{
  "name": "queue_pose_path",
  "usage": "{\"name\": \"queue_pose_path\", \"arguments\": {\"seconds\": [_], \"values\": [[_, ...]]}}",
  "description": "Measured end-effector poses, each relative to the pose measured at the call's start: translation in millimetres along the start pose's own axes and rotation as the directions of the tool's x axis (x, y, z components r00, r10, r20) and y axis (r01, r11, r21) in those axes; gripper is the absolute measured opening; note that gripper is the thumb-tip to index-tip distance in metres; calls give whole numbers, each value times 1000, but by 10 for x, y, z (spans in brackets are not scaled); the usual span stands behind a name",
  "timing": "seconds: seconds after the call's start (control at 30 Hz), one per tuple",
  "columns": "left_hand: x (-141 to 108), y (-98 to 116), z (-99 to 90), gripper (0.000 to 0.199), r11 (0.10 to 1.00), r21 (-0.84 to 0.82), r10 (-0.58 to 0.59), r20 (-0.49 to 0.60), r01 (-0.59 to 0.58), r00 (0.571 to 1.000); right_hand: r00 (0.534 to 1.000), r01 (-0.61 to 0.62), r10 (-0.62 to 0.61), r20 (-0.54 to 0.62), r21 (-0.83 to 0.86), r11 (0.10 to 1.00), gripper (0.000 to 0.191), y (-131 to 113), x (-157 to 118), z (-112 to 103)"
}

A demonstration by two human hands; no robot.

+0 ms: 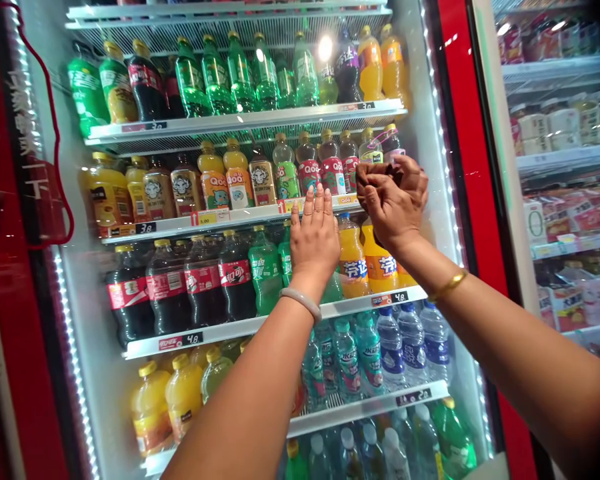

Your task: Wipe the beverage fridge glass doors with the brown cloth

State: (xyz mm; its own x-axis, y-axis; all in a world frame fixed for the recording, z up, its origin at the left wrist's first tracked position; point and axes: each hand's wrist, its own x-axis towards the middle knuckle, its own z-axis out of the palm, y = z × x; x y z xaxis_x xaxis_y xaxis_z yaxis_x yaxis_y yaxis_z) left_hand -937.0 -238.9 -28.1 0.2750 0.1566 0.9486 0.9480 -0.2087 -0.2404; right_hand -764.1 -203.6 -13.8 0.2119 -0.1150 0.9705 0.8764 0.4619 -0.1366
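Note:
A glass-fronted drinks cooler with a red frame (pixel 455 80) fills most of the head view. My left hand (pixel 314 237) lies flat against the glass, fingers together and stretched upward, in front of the middle shelves. To its right, my right hand (pixel 397 197) is closed around a crumpled brown cloth (pixel 367 180) near the glass. Behind the glass, Qoo bottles (pixel 237 177) stand on the second shelf, and orange soda bottles (pixel 353 260) stand just below and between my hands. A grey bangle is on my left wrist, a gold one on my right.
Cola bottles (pixel 165 287) stand at the left of the cooler, with green bottles (pixel 240 73) on the upper shelf. A red cord (pixel 55 133) hangs at the left edge. More stocked shelves (pixel 565 160) are at the right.

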Motion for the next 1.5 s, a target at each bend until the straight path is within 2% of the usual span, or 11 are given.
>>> {"name": "queue_pose_path", "arguments": {"seconds": [0.17, 0.33, 0.47, 0.57, 0.7, 0.83, 0.97, 1.07, 1.17, 1.33, 1.5], "values": [[-3, -18, 12, 60, 1000, 25, 14, 0, -14, 1000, 984, 167, -167, 58, 8, 986, 39, -286, -278, 9], [-1, -23, 30, 59, 999, 32, 11, 0, -11, 1000, 884, 445, -442, 152, 13, 895, 37, 153, -575, -178], [-1, -12, 35, 59, 999, 32, 11, -15, -10, 1000, 993, 117, -116, 20, -32, 993, 31, 116, -201, -48], [2, -10, 21, 59, 1000, 21, 1, -9, 0, 1000, 999, -30, 30, -31, -22, 999, 32, -246, -108, 79], [3, -19, -2, 60, 999, 34, 16, 22, -17, 1000, 958, 281, -282, 51, 22, 959, 39, -326, -476, -13], [4, -11, 1, 60, 1000, 23, 2, 8, -2, 1000, 821, 533, -551, 150, 144, 834, 39, 297, -582, -219], [12, 5, 15, 61, 1000, -14, -16, 22, 16, 1000, 983, 172, -175, 55, 63, 983, 30, 532, -130, -141], [12, 3, 22, 61, 1000, -17, -19, 14, 20, 1000, 990, -122, 123, -72, 8, 992, 30, 217, 38, 7], [0, -8, 25, 60, 1000, 11, -2, -6, 3, 1000, 991, 135, -135, 20, 18, 991, 32, 15, -164, -1], [-4, -7, 25, 60, 1000, 23, 3, -16, -3, 1000, 776, 536, -564, 284, 176, 826, 26, 533, -440, -255], [25, 24, 22, 63, 1000, -8, -26, 18, 26, 999, 996, 84, -85, 41, 12, 996, 28, 405, -157, -120]]}}
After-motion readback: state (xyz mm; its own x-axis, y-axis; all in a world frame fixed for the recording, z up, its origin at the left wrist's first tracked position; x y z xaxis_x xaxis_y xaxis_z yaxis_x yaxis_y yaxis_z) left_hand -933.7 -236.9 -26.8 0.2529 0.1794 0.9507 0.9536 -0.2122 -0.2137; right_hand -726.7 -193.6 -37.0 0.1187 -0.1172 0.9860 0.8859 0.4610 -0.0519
